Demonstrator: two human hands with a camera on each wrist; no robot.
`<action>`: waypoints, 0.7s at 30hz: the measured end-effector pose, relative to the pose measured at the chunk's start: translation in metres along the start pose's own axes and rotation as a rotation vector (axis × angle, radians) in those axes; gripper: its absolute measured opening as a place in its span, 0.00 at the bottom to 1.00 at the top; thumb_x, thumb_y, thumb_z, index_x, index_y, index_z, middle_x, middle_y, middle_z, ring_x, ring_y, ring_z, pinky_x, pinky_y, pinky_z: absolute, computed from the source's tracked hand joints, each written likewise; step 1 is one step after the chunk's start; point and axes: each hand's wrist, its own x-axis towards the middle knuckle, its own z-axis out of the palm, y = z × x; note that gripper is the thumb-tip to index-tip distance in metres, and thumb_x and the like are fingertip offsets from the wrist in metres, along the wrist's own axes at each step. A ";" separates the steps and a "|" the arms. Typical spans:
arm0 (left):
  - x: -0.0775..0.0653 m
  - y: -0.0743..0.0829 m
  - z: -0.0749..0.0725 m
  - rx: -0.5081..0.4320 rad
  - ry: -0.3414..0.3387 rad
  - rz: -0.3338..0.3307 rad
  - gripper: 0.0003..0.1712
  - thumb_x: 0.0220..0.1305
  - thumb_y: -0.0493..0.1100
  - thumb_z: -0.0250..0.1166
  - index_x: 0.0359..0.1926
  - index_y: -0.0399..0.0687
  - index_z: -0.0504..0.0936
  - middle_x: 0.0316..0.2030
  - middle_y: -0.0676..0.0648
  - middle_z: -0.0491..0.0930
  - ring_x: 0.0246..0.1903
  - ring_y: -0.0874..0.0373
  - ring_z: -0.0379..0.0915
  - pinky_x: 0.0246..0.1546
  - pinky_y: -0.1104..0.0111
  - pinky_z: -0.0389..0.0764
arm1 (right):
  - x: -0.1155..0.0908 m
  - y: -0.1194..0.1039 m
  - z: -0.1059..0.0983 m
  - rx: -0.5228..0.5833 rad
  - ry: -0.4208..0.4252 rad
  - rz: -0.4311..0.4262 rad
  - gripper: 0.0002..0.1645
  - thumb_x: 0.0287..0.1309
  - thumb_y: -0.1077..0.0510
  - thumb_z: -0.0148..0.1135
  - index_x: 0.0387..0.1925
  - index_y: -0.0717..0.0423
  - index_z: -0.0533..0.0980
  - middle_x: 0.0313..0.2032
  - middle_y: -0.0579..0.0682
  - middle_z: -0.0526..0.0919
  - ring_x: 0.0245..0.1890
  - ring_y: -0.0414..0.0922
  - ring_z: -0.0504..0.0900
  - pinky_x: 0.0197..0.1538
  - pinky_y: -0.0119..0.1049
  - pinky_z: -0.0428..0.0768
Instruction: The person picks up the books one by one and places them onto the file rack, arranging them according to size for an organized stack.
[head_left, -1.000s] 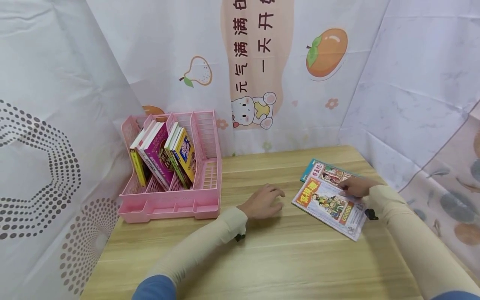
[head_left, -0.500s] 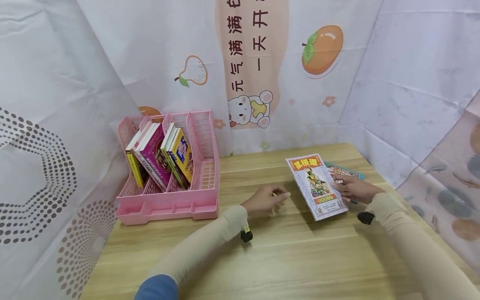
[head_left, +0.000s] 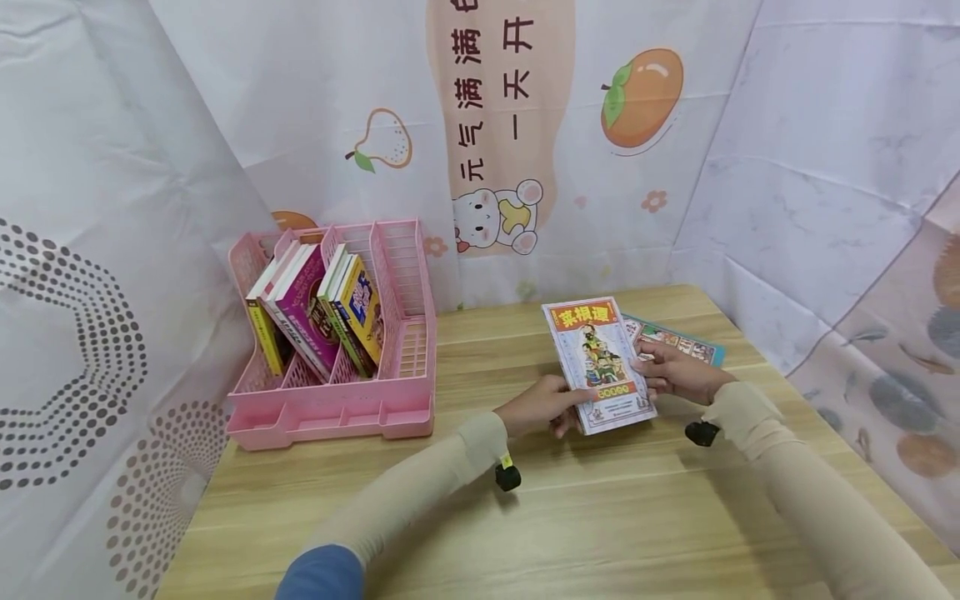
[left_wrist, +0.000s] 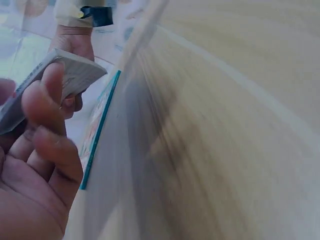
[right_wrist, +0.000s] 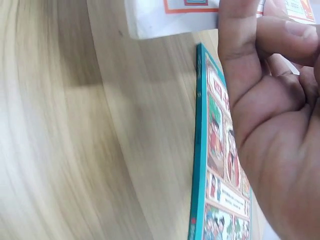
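Observation:
A pale book with an orange title band (head_left: 600, 358) is held above the table, cover facing up and tilted. My left hand (head_left: 542, 404) grips its lower left edge, thumb on the cover and fingers beneath. On the opposite edge my right hand (head_left: 678, 372) pinches the same book. A teal-edged book (head_left: 678, 340) lies flat on the table behind it, partly hidden by the held book and right hand. In the right wrist view the teal book (right_wrist: 220, 165) shows its spine and picture panels, below the right hand (right_wrist: 280, 110).
At the left of the wooden table (head_left: 487, 533) stands a pink book rack (head_left: 330, 408). Several books, among them a purple book (head_left: 309, 308) and a yellow book (head_left: 362, 312), lean in its compartments. Patterned curtains (head_left: 360, 67) enclose the table's back and sides.
The right hand has lifted the pale book off the teal one and brought it left. The left hand, free before, has taken hold of its left edge.

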 end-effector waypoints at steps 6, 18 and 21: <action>0.000 -0.003 -0.002 -0.071 -0.003 0.014 0.15 0.66 0.51 0.61 0.51 0.56 0.81 0.35 0.48 0.85 0.13 0.62 0.67 0.14 0.71 0.68 | 0.008 -0.003 0.013 -0.057 0.011 0.016 0.17 0.72 0.59 0.45 0.58 0.61 0.62 0.39 0.55 0.81 0.26 0.42 0.77 0.33 0.37 0.80; -0.007 -0.005 -0.022 0.319 0.097 0.163 0.23 0.70 0.56 0.52 0.60 0.54 0.74 0.47 0.57 0.82 0.37 0.65 0.81 0.36 0.69 0.81 | 0.018 0.002 0.018 -0.253 0.171 0.132 0.23 0.67 0.47 0.53 0.53 0.61 0.69 0.38 0.65 0.73 0.24 0.46 0.74 0.33 0.48 0.81; -0.012 -0.001 -0.029 0.350 0.116 0.173 0.25 0.70 0.58 0.52 0.62 0.54 0.73 0.48 0.57 0.81 0.34 0.63 0.80 0.32 0.67 0.80 | 0.019 0.004 0.020 -0.266 0.137 0.153 0.24 0.68 0.47 0.53 0.54 0.62 0.69 0.44 0.69 0.76 0.24 0.46 0.75 0.32 0.46 0.80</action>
